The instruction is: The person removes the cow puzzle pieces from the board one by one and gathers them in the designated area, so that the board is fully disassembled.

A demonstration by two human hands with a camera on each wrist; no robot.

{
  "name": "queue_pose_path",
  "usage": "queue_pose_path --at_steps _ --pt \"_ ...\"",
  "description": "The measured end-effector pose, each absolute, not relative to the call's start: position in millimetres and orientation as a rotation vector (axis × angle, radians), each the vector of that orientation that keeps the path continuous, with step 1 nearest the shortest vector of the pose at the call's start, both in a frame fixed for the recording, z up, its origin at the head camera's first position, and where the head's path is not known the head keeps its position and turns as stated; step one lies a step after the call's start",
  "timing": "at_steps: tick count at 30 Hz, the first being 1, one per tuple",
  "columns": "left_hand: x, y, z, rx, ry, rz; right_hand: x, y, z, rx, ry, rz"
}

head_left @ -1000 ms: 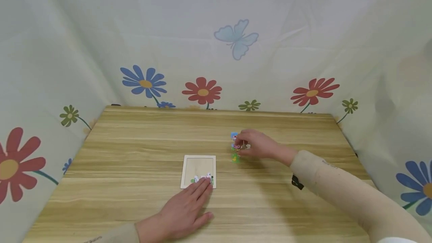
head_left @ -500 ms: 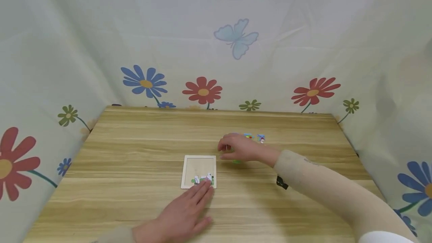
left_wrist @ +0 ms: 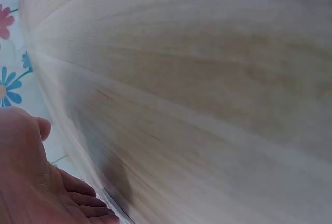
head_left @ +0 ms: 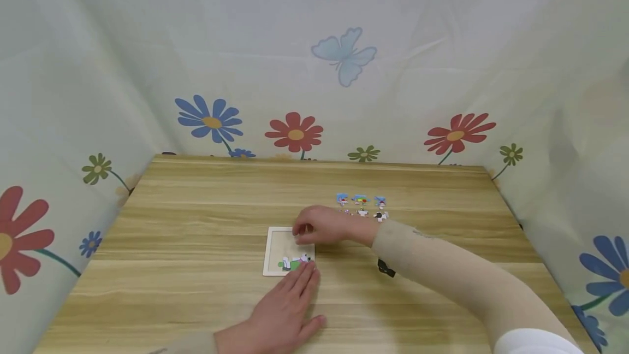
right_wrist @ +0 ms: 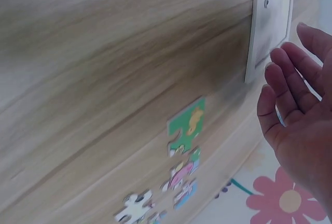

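A square puzzle tray [head_left: 267, 253] with a pale rim lies on the wooden table. Joined jigsaw pieces [head_left: 296, 263], white and green, sit along its near side. My left hand [head_left: 280, 313] lies flat with straight fingers, its fingertips on the tray's near right corner and hiding part of the picture there. Over the tray's far right part hovers my right hand [head_left: 326, 225], fingers loosely bent. No piece shows between its fingers in the right wrist view. A green jigsaw piece with a yellow figure [right_wrist: 188, 123] lies on the table beside that hand.
Several loose jigsaw pieces [head_left: 361, 200] lie in rows right of the tray, partly hidden by the right hand and wrist. A flowered cloth [head_left: 236, 59] surrounds the wooden table [head_left: 196, 206] at the back and sides.
My right hand has moved left and nearer, from the loose pieces to over the tray, uncovering the far rows. My left hand has shifted slightly right, still at the tray's corner.
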State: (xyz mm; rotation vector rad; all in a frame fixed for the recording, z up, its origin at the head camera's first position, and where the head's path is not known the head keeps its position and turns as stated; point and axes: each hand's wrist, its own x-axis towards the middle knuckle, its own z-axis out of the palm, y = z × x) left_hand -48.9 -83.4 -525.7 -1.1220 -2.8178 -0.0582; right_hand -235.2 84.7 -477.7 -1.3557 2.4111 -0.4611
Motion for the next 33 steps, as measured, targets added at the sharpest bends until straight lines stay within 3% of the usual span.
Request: queue_pose_path --at_steps 33 --pt "-50 -89 -541 -1.150 -2.687 0.022 -223 72 -486 -1.259 2.213 -0.613"
